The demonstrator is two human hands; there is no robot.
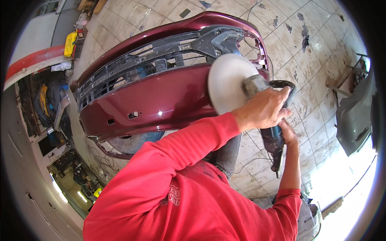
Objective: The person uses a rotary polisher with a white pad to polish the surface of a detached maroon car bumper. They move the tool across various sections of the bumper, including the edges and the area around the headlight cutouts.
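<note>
A glossy dark red car bumper (173, 90) lies across the view, with a black grille frame (148, 60) along its middle. I hold a polisher (273, 138) at the bumper's right end. Its round white pad (227, 82) covers part of the red surface there, and its face looks smeared as if spinning. My left hand (261, 108) is closed over the polisher's head end, by the black loop handle (290, 89). Lower down, my right hand (288, 132) wraps round the dark body, its fingers partly hidden behind the tool.
A tire (132, 142) sits beneath the bumper's near side. Thin cables (251, 162) run over the stained tile floor (309, 96). At the right stands a grey car panel (354, 116). A yellow item (70, 44) and shop clutter line the left wall. A flat dark object (185, 13) lies beyond the bumper.
</note>
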